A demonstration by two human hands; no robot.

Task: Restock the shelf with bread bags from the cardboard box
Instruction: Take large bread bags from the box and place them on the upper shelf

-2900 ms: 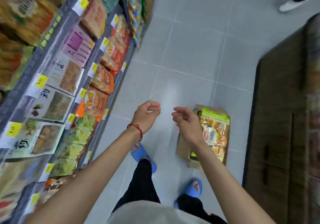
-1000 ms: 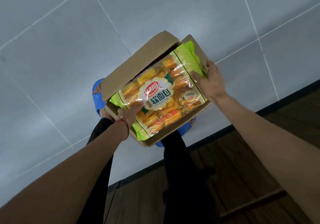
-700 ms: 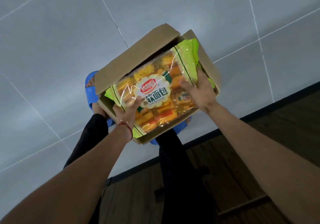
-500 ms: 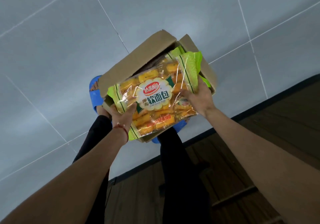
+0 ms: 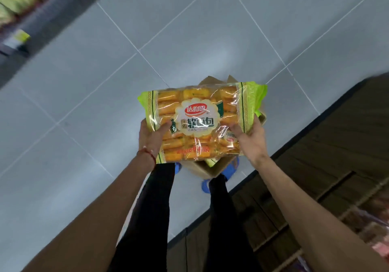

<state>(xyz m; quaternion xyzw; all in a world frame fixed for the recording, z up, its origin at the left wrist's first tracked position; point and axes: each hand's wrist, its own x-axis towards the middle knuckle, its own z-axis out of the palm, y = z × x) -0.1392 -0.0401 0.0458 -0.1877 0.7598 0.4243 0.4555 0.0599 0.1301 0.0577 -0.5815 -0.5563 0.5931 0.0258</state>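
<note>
**Bread bag held over the box in both hands**

The grey tiled floor (image 5: 210,29) filled most of the view, with a dark wooden unit (image 5: 336,166) along the right and a blurred shelf (image 5: 25,18) at the upper left. The person's legs (image 5: 160,219) in black stood below, blue slippers (image 5: 231,166) partly hidden. The bag (image 5: 197,122), clear with green ends, lay flat and face up between the hands, above the box (image 5: 202,169), which showed only at its edges behind it. The left hand (image 5: 150,140) gripped the bag's left end, thumb on top near the label and the other fingers hidden underneath. The right hand (image 5: 250,140) clasped the right end, thumb pressed on the top face, fingers curled round the green edge. A red cord (image 5: 147,152) circled the left wrist.
</note>
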